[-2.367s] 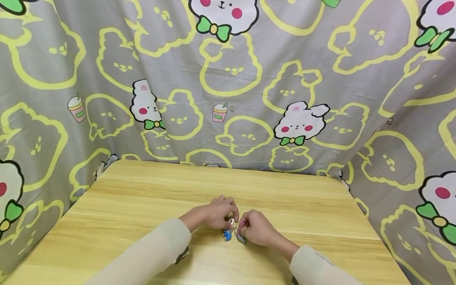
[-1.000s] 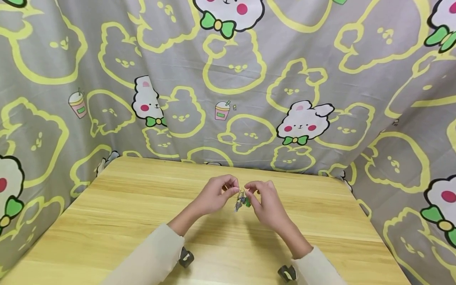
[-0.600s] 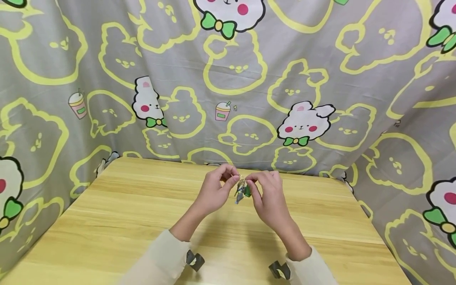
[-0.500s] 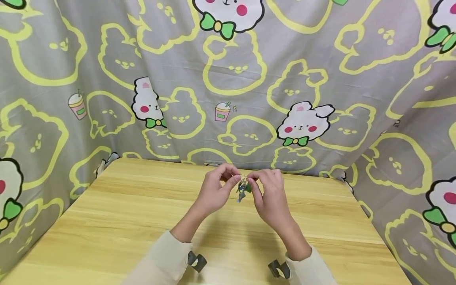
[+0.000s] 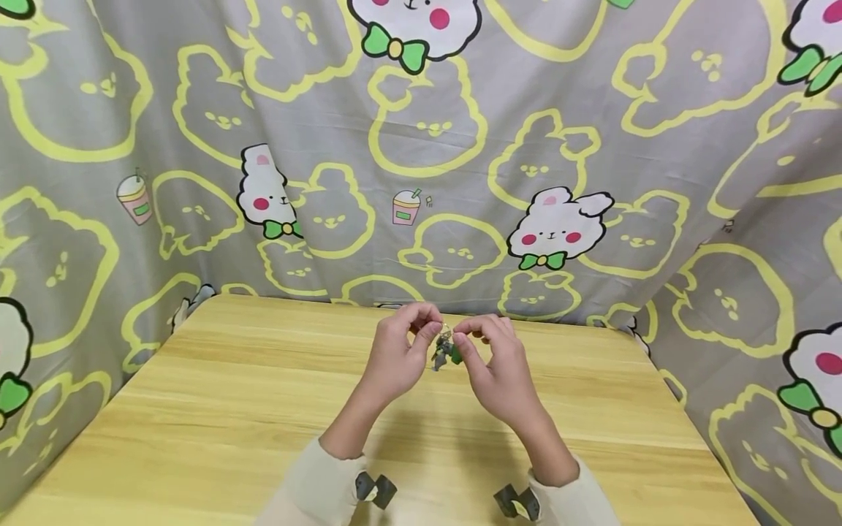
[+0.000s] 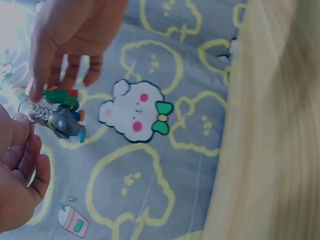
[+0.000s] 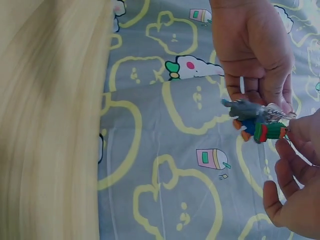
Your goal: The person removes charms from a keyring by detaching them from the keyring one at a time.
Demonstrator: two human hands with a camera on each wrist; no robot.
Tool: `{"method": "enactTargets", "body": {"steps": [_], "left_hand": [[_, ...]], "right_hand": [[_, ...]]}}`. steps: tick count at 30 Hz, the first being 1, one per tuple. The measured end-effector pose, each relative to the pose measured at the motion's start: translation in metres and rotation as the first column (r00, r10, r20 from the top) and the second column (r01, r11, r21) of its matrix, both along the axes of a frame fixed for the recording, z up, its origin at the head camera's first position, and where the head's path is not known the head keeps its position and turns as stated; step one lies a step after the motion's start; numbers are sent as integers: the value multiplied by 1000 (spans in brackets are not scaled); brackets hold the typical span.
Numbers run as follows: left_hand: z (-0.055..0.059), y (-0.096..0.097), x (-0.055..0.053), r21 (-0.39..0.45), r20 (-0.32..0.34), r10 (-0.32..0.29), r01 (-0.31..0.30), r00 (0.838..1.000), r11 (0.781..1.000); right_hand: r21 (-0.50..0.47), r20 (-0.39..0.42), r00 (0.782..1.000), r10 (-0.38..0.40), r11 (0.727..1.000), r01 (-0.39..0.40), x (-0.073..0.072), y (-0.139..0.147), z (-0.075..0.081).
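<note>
My hands hold a keychain with several small figure charms between them, raised above the table. In the left wrist view, a grey figure [image 6: 65,122] and a green charm [image 6: 61,96] with a red end hang from short silver chains. Blue and orange parts [image 7: 244,129] show behind them in the right wrist view. The left hand [image 5: 397,358] pinches the thin metal ring [image 6: 23,103] between thumb and index finger. Thumb and index fingertip of the right hand [image 5: 496,365] pinch the keychain at the top end of the green charm, other fingers loosely bent.
Below lies a wood-grain table [image 5: 263,394]. A grey curtain [image 5: 447,190] printed with yellow outlines and white rabbits hangs behind it and on both sides. Small black devices [image 5: 376,491] sit under the cuffs at both wrists.
Since the earliest frame, both hands have lifted the keychain up and away from the body. Over the last half second they stay nearly in place, while the charms swing and the right fingers shift slightly.
</note>
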State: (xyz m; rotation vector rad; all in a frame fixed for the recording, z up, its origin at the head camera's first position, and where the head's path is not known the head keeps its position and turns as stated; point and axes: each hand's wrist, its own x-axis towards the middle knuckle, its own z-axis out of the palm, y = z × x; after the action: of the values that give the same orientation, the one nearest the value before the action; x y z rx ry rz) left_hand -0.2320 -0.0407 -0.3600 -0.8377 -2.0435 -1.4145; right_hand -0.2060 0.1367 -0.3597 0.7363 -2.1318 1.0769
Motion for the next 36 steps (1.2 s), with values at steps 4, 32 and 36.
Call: {"method": "enactTargets", "body": {"steps": [4, 32, 36], "left_hand": [[5, -4, 4, 2, -18, 46, -46, 999, 999], [17, -11, 6, -283, -311, 78, -170, 947, 944], [16, -10, 5, -317, -231, 26, -101, 973, 943]], "right_hand": [[-31, 90, 994, 59, 998, -56, 1, -5, -4], [96, -26, 999, 46, 994, -43, 0, 9, 10], [158, -89, 995, 48, 987, -33, 0, 13, 12]]}}
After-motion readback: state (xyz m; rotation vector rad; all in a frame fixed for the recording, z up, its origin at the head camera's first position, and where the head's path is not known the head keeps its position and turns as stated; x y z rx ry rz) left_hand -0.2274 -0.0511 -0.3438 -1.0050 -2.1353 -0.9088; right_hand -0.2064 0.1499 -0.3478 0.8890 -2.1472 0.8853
